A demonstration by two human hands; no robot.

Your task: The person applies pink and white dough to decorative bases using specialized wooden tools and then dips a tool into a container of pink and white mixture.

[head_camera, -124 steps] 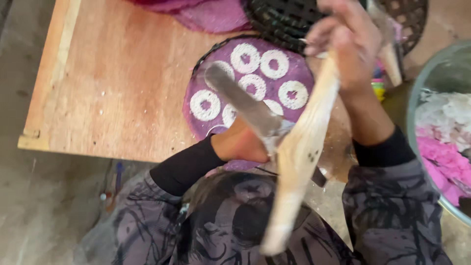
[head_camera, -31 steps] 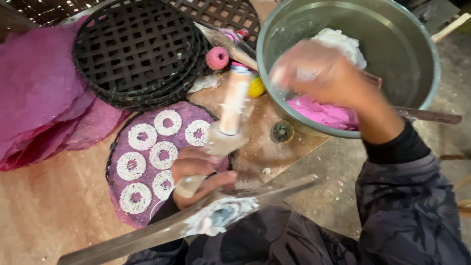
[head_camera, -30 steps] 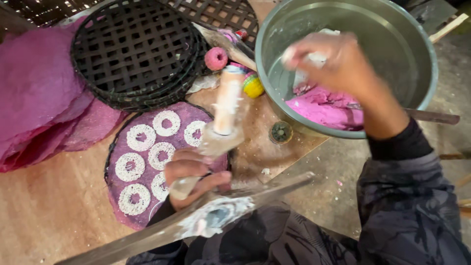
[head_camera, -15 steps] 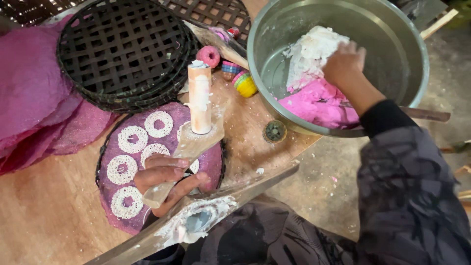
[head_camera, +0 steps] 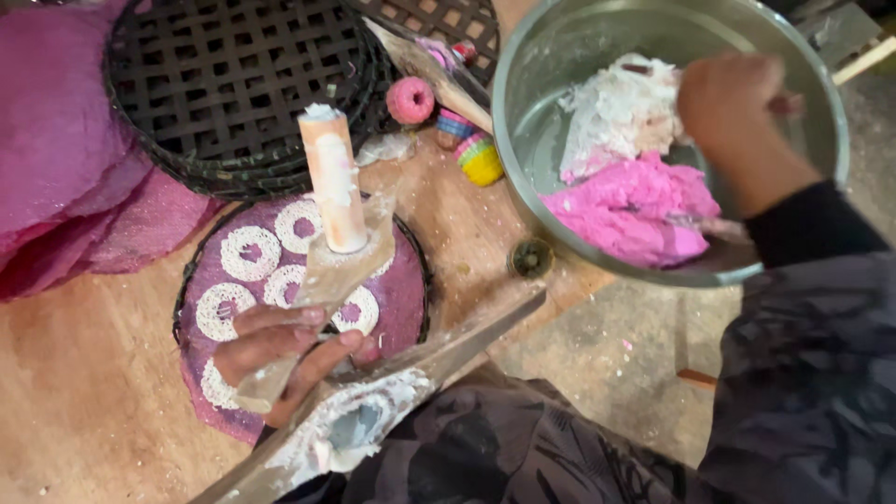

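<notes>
Your left hand [head_camera: 289, 350] is clenched around the flat handle of a wooden press [head_camera: 327, 252], whose upright plunger [head_camera: 333, 177], a pale cylinder smeared with white dough, stands over the round purple-lined tray [head_camera: 392, 308]. Take that press low on the paddle, as you have it; the wood is stiff and light, but the dough film makes it slick, so a firm wrap suits it better than fingertips.

Your right hand [head_camera: 733, 98] is down inside the large steel bowl [head_camera: 523, 168], closed on the white dough [head_camera: 616, 107] that sits just above the pink dough [head_camera: 635, 210]. Both lumps look soft, damp and sticky, likely to tear and cling, so pinch off from an edge, not the middle.

On the tray lie white dough rings [head_camera: 250, 252], stringy and fragile-looking, lying close together on the purple liner. The second half of the press [head_camera: 373, 411], a long wooden slat caked white around its hole, rests across your lap. Behind the tray lies a stack of black woven lattice trays [head_camera: 224, 84], with crinkled purple sheets [head_camera: 56, 140] to their left on the worn wooden surface [head_camera: 84, 411].
</notes>
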